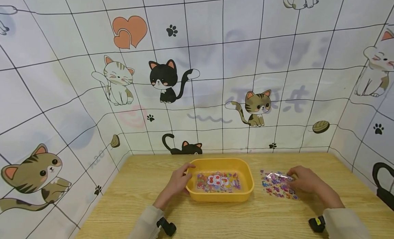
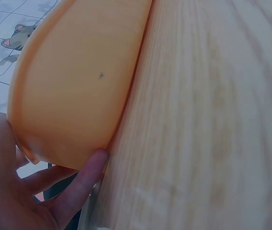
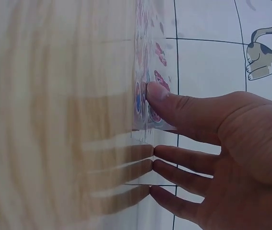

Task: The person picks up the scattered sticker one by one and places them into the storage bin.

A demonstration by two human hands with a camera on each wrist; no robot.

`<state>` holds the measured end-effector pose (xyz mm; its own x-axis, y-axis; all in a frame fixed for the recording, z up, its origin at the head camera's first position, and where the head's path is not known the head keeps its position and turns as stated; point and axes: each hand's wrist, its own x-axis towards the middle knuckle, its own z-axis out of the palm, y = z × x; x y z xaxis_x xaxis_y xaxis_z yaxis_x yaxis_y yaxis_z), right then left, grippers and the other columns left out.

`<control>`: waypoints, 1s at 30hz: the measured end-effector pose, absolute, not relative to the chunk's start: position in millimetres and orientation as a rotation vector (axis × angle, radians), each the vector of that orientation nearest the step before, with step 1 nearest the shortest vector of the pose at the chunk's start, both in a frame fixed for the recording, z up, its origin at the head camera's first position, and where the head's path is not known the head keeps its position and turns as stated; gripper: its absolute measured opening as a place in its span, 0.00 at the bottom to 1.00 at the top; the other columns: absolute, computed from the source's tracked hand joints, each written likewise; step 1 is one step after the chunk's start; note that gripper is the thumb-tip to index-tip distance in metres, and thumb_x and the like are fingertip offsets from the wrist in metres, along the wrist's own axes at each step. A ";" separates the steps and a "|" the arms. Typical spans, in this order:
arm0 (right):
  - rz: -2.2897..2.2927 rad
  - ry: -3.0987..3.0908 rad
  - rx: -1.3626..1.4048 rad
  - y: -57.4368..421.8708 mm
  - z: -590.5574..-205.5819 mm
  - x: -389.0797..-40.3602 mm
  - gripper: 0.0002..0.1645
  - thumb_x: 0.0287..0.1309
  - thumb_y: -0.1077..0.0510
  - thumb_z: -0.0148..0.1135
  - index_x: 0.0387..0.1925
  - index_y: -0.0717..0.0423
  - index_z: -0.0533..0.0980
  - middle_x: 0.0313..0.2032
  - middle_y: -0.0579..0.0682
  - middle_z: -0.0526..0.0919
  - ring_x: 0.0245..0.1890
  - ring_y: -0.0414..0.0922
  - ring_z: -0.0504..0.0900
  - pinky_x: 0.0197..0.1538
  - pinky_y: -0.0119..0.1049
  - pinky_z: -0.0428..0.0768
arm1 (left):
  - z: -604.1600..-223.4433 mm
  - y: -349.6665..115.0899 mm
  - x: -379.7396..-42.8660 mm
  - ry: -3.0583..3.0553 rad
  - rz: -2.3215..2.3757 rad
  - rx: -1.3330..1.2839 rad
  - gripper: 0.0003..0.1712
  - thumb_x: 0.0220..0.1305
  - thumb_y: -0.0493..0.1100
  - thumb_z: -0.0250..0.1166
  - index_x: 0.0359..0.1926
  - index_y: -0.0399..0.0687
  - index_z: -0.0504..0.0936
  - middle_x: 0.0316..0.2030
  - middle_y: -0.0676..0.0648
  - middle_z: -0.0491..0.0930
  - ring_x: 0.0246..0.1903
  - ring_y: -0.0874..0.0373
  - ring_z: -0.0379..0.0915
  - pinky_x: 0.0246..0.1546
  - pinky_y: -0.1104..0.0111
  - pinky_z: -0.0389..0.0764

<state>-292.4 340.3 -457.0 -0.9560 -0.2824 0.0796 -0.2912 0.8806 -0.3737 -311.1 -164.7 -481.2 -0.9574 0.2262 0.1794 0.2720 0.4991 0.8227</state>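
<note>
A yellow plastic tray (image 1: 220, 197) stands on the table, and my left hand (image 1: 178, 180) grips its left end. The left wrist view shows fingers (image 2: 85, 179) against the tray's outer wall (image 2: 78, 86). Inside the tray lies a clear, colourful sticker sheet (image 1: 201, 187) with white cartoon figures. To the tray's right is another clear sheet of purple, blue and red stickers (image 1: 277, 187). My right hand (image 1: 304, 179) pinches its right edge; the thumb shows on the sheet (image 3: 159, 57) in the right wrist view, while other fingertips touch the table.
The wooden table (image 1: 215, 218) meets a white grid-patterned wall covering (image 1: 209, 78) with cartoon cats at the back and sides. A black curved strap or handle (image 1: 383, 184) is at the far right. Each wrist carries a small black camera (image 1: 167, 227).
</note>
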 end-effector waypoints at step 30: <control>0.913 -3.029 0.312 328.2 -458.6 -286.8 0.28 0.57 0.67 0.65 0.52 0.70 0.60 0.27 0.51 0.74 0.25 0.45 0.69 0.30 0.37 0.67 | -479.2 -163.7 -309.5 -2.699 -1.508 -0.426 0.20 0.72 0.39 0.54 0.61 0.51 0.80 0.67 0.34 0.75 0.49 0.43 0.80 0.19 0.61 0.85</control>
